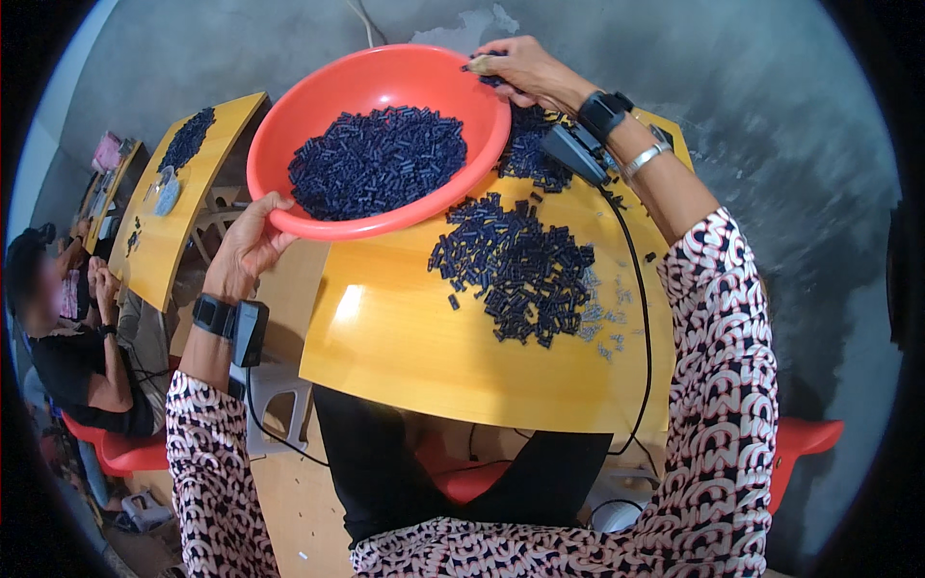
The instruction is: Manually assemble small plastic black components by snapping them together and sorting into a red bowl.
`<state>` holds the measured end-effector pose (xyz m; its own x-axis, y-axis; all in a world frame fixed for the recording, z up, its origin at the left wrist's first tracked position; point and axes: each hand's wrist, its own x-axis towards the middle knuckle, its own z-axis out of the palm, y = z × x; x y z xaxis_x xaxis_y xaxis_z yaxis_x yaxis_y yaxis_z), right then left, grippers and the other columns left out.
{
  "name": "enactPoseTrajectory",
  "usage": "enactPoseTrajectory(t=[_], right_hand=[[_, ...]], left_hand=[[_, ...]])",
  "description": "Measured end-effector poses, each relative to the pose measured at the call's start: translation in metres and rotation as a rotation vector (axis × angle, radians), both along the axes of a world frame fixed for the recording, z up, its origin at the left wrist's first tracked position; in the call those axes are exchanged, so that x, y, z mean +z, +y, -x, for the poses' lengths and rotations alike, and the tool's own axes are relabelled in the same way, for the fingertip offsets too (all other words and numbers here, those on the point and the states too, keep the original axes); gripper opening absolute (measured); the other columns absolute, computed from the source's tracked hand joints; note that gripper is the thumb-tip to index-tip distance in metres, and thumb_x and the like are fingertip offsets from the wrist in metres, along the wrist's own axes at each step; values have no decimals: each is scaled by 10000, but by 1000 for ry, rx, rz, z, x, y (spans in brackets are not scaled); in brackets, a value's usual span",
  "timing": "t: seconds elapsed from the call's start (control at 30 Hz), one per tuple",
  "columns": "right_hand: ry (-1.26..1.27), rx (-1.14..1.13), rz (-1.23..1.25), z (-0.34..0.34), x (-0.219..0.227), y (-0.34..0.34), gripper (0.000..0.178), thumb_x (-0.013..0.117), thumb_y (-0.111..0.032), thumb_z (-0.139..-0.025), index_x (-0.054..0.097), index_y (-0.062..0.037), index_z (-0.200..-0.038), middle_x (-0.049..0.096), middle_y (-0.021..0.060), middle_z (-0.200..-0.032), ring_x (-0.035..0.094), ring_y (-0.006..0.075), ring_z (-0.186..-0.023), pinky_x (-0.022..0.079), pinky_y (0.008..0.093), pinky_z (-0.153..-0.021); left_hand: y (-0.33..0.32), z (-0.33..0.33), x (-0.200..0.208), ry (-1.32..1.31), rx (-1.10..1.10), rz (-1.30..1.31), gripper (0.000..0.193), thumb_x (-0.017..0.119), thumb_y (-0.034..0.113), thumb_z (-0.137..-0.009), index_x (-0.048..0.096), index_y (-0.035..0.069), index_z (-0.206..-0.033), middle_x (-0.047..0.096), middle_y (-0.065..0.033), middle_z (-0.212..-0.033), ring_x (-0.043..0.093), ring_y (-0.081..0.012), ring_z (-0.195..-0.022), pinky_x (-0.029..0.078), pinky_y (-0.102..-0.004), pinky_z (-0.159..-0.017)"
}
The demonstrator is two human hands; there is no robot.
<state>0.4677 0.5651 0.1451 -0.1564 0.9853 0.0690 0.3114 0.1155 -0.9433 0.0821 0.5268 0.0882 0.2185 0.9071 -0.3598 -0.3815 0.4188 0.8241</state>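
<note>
Red basin (310, 108) of dark pieces (381, 159), held over a yellow table (385, 376)

Item: basin, round, plastic, over the table's far left corner, its open top leaning toward the wearer. Dark blue-black pieces cover its bottom; whether its underside touches the table, I cannot tell.

Item: left hand (252, 241), gripping the basin's near left rim, thumb over the lip. Black strap and box (251, 332) at the wrist.

Item: right hand (528, 72), raised at the basin's far right rim, fingers closed round a few dark bits and a pale yellowish item (485, 65) too small to identify. Black strapped unit (575, 154) and silver band (646, 159) below it.

Item: loose central heap (520, 270) of like pieces, mid-table, well in from the near edge.

Item: second heap (535, 154), toward the far edge, partly behind the basin.

Item: clear bits (602, 318), scattered between central heap and right edge.

Item: black cable (647, 337), running down along the right edge and past the near right corner.

Adjacent, left: another yellow table (154, 260), a dark heap (188, 140) at its far end, a clear bag (166, 196) midway; a seated co-worker (82, 371) beside its left edge.
</note>
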Motion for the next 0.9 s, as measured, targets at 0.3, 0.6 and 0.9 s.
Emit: enactPoseTrajectory(t=[0.3, 0.6, 0.9], right_hand=[[-252, 54, -303, 33, -9, -5, 344, 621, -208, -833, 598, 6, -1101, 639, 79, -829, 564, 100, -553, 456, 221, -433], [-673, -276, -593, -61, -81, -33, 218, 536, -124, -830, 608, 22, -975, 604, 179, -855, 594, 276, -812, 476, 367, -732], [-1219, -269, -448, -22, -122, -60, 552, 480, -424, -880, 422, -27, -1259, 437, 246, -1191, 466, 393, -1046, 435, 524, -782]], left_hand=[[3, 0, 2, -36, -9, 4, 109, 561, -31, -788, 506, 2, -876, 560, -53, -800, 606, -162, -682, 608, -327, -638], [-4, -2, -2, -36, 12, 4, 128, 578, -21, -774, 511, 11, -878, 558, -48, -803, 613, -161, -693, 608, -305, -630], [-7, 5, 8, -52, -35, 35, 127, 581, -31, -769, 503, 21, -855, 552, -67, -780, 606, -175, -683, 601, -315, -638]])
